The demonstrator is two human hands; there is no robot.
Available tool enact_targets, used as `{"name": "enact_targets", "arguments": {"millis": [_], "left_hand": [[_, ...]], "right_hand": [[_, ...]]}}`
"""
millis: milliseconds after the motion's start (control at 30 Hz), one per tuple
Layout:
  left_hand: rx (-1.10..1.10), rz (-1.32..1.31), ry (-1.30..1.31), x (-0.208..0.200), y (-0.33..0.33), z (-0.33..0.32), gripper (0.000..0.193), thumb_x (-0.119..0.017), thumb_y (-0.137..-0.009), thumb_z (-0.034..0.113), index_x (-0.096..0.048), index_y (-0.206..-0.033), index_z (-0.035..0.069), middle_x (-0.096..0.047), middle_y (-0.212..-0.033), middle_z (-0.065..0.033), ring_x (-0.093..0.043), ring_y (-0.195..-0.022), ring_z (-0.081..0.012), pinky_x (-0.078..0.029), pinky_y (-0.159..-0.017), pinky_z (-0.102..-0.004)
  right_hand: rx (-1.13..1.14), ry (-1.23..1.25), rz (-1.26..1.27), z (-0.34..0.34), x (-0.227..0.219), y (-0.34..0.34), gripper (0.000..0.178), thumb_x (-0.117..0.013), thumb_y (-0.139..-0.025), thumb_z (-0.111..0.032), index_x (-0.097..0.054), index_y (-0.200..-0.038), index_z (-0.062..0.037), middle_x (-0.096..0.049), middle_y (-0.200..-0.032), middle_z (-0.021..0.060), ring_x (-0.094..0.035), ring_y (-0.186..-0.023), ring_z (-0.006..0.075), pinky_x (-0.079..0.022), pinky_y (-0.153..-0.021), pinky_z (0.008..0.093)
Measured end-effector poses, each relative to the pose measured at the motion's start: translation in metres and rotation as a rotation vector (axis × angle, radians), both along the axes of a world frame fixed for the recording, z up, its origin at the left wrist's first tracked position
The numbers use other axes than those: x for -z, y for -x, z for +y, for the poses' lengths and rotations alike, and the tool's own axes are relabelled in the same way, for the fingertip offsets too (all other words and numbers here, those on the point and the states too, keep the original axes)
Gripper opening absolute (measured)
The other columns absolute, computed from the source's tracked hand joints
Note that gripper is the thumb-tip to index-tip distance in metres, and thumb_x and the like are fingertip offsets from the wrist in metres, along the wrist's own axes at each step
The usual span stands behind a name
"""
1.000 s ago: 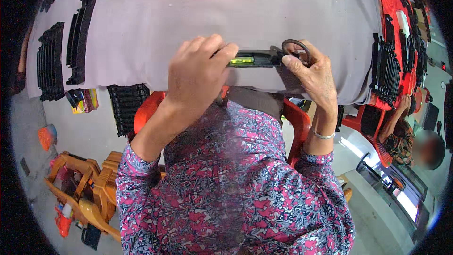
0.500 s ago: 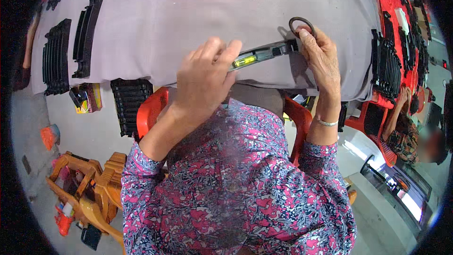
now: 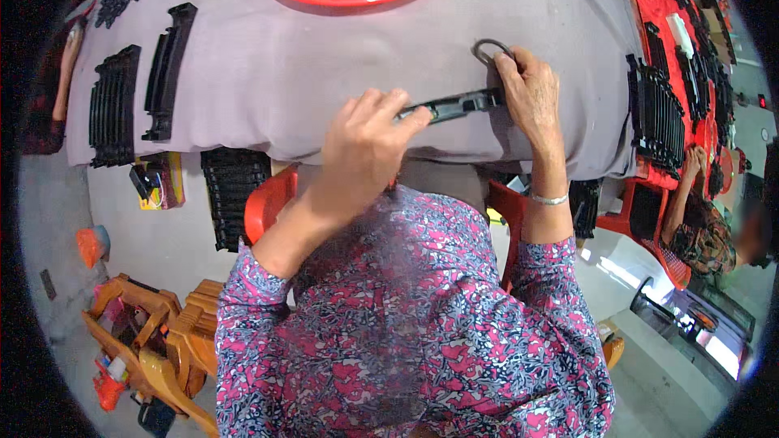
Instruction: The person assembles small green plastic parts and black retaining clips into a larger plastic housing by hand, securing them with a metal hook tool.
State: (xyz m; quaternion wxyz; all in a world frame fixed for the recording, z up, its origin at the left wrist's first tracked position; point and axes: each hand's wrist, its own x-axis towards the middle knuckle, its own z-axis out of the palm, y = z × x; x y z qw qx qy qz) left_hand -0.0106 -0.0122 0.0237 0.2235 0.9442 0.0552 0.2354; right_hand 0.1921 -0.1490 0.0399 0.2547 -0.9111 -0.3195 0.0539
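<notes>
A slim black bar (image 3: 459, 107), looking like a small spirit level body, lies slanted just above the near part of the table. My left hand (image 3: 361, 142) is closed around its left end, with the thumb and fingers on top. My right hand (image 3: 531, 99) is at the bar's right end, its thumb and fingers pinching a dark ring-shaped handle (image 3: 489, 41) that sticks out beyond the fingertips. The rest of that tool is hidden by the hand, and I cannot tell whether it touches the bar.
A red basin (image 3: 357, 5) with black parts stands at the far side of the grey-covered table (image 3: 324, 49). Rows of black bars (image 3: 114, 105) lie on the left, more bars (image 3: 659, 118) on the right. Another person's arm (image 3: 70, 65) shows at the left, a seated co-worker (image 3: 702, 219) at the right.
The view has tilted up, bringing more of the red basin in. My left hand has slid along the bar and now covers the yellow-green vial that showed before.
</notes>
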Motion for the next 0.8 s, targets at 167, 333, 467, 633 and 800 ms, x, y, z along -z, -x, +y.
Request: {"name": "enact_targets", "arguments": {"millis": [167, 333, 467, 633, 800], "left_hand": [[-0.024, -0.053, 0.013, 0.006, 0.000, -0.009, 0.023, -0.061, -0.074, 0.006, -0.067, -0.097, 0.005, -0.056, -0.096, -0.0080, -0.057, -0.087, -0.0258, -0.047, -0.073, -0.0383], [-0.085, -0.065, 0.052, 0.014, 0.003, -0.012, 0.024, -0.075, -0.069, 0.003, -0.066, -0.092, 0.004, -0.058, -0.092, -0.0090, -0.060, -0.087, -0.0290, -0.049, -0.073, -0.0400], [-0.116, -0.139, 0.060, 0.013, 0.000, -0.006, 0.023, -0.075, -0.069, 0.001, -0.066, -0.090, 0.003, -0.060, -0.091, -0.0095, -0.062, -0.082, -0.0292, -0.051, -0.069, -0.0401], [-0.125, -0.143, 0.035, 0.016, -0.005, -0.003, 0.023, -0.077, -0.070, 0.002, -0.066, -0.089, 0.004, -0.061, -0.093, -0.0096, -0.063, -0.083, -0.0296, -0.051, -0.069, -0.0404], [-0.165, -0.142, -0.006, 0.019, -0.007, -0.006, 0.023, -0.076, -0.071, 0.001, -0.066, -0.091, 0.004, -0.061, -0.095, -0.0094, -0.063, -0.085, -0.0296, -0.052, -0.071, -0.0413]], "right_hand": [[0.000, -0.105, -0.191, -0.002, 0.026, -0.006, 0.026, -0.058, -0.091, -0.024, -0.068, -0.098, -0.0011, -0.066, -0.085, 0.0241, -0.063, -0.080, 0.0432, -0.049, -0.073, 0.0504], [0.047, -0.143, -0.054, 0.003, 0.028, -0.010, 0.023, -0.056, -0.092, -0.022, -0.067, -0.100, -0.0022, -0.066, -0.088, 0.0220, -0.063, -0.083, 0.0409, -0.048, -0.076, 0.0478], [0.016, -0.226, -0.109, 0.006, 0.032, -0.017, 0.025, -0.057, -0.092, -0.023, -0.066, -0.099, -0.0020, -0.066, -0.092, 0.0220, -0.063, -0.086, 0.0406, -0.048, -0.076, 0.0472], [0.008, -0.369, -0.191, 0.010, 0.030, -0.019, 0.019, -0.063, -0.089, -0.018, -0.067, -0.098, -0.0023, -0.065, -0.090, 0.0163, -0.063, -0.089, 0.0327, -0.050, -0.076, 0.0424], [0.084, -0.532, -0.173, -0.004, 0.022, 0.002, 0.013, -0.068, -0.084, -0.009, -0.067, -0.096, -0.0031, -0.063, -0.088, 0.0103, -0.062, -0.073, 0.0185, -0.050, -0.067, 0.0317]]}}
